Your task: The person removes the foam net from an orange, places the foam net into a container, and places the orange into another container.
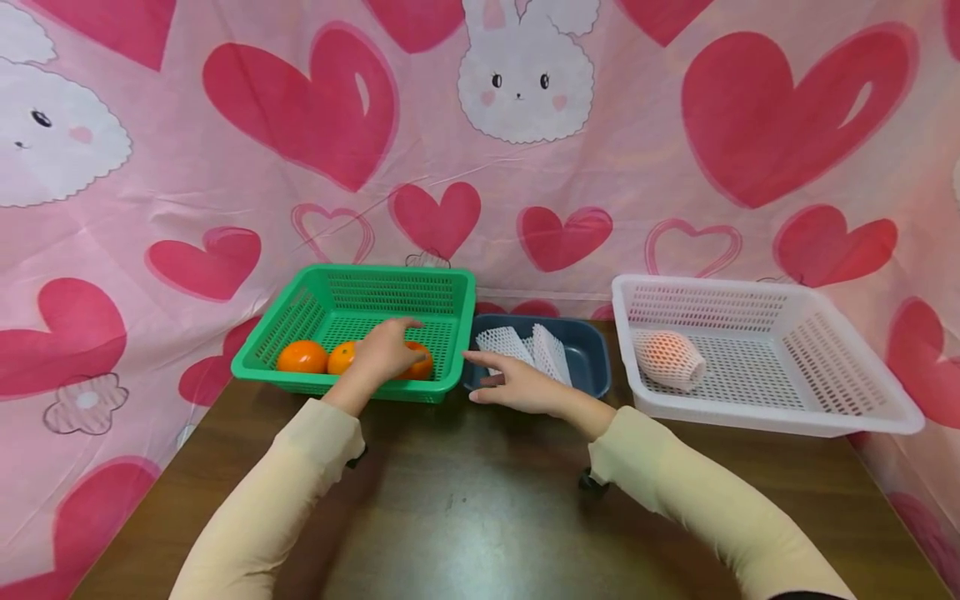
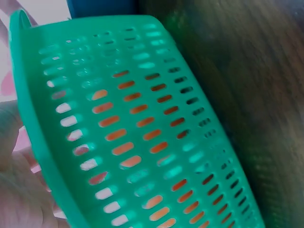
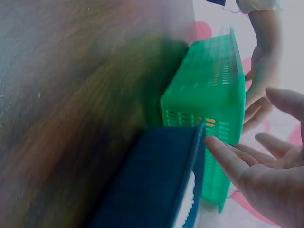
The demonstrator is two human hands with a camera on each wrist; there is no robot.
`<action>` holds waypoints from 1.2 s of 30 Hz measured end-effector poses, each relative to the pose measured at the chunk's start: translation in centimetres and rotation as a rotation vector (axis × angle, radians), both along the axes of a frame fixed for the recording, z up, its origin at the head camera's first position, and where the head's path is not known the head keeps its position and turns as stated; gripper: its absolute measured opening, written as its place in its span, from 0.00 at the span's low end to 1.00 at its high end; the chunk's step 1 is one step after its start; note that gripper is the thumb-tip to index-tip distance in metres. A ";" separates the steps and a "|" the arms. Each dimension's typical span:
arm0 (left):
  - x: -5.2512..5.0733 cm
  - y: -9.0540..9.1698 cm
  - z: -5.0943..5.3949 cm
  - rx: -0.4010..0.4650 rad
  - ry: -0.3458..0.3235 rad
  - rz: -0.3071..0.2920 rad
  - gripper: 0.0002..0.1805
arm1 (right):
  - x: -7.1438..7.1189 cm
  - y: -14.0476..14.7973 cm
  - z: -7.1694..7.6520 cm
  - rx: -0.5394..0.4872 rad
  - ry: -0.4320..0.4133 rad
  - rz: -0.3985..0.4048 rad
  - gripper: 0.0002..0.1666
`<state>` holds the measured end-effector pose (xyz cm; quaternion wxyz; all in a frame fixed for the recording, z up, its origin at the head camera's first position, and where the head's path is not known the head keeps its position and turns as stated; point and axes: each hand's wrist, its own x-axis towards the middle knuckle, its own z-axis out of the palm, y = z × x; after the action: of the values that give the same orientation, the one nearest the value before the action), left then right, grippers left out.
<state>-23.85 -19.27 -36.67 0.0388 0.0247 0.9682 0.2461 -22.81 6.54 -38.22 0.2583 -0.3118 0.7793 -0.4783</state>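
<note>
Reaching into the green basket (image 1: 258,371), my left hand (image 1: 386,350) is spread above the rightmost orange (image 1: 420,367), which it partly covers. Whether it touches the fruit cannot be seen. Two more oranges sit to its left, one at the end (image 1: 302,357) and one partly behind the hand (image 1: 341,357). My right hand (image 1: 517,383) hovers over the near left part of the blue tray (image 1: 596,358), fingers spread and holding nothing. White foam net sleeves (image 1: 551,354) lie in that tray. The left wrist view shows mostly the basket's slotted side (image 2: 137,118).
On the right stands a white basket (image 1: 757,412) holding one orange-coloured fruit in a foam net (image 1: 670,360). All the containers stand along the back of the brown wooden table (image 1: 465,517), against a pink heart-patterned cloth (image 1: 525,183).
</note>
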 end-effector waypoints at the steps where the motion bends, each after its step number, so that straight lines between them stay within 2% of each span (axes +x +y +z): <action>1: 0.1 0.2 0.1 0.002 0.010 -0.002 0.31 | 0.0 0.3 0.1 0.009 0.023 0.010 0.40; 6: 0.5 1.1 0.6 0.009 0.059 -0.027 0.31 | 0.1 1.8 0.9 0.018 0.124 0.040 0.38; 10: 0.9 1.7 0.8 0.037 0.081 -0.053 0.31 | 0.3 3.0 1.3 0.007 0.200 0.031 0.37; 16: 1.8 2.5 0.9 0.078 0.132 -0.094 0.28 | 0.6 5.1 1.6 0.017 0.359 -0.024 0.34; 21: 2.6 4.1 1.2 0.118 0.184 -0.142 0.26 | 0.7 7.2 1.9 -0.017 0.444 -0.080 0.31; 25: 3.0 5.4 1.3 0.123 0.212 -0.171 0.24 | 0.7 8.7 2.1 -0.016 0.476 -0.124 0.29; 31: 3.5 7.1 1.4 0.154 0.219 -0.178 0.23 | 0.9 10.3 2.2 0.015 0.470 -0.194 0.29; 36: 3.7 8.2 1.4 0.197 0.222 -0.224 0.22 | 0.8 11.8 2.1 0.039 0.520 -0.259 0.27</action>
<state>-20.19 -11.03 -35.30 -0.0438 0.1633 0.9288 0.3297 -21.99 18.38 -36.17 -0.0074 -0.3166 0.8618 -0.3964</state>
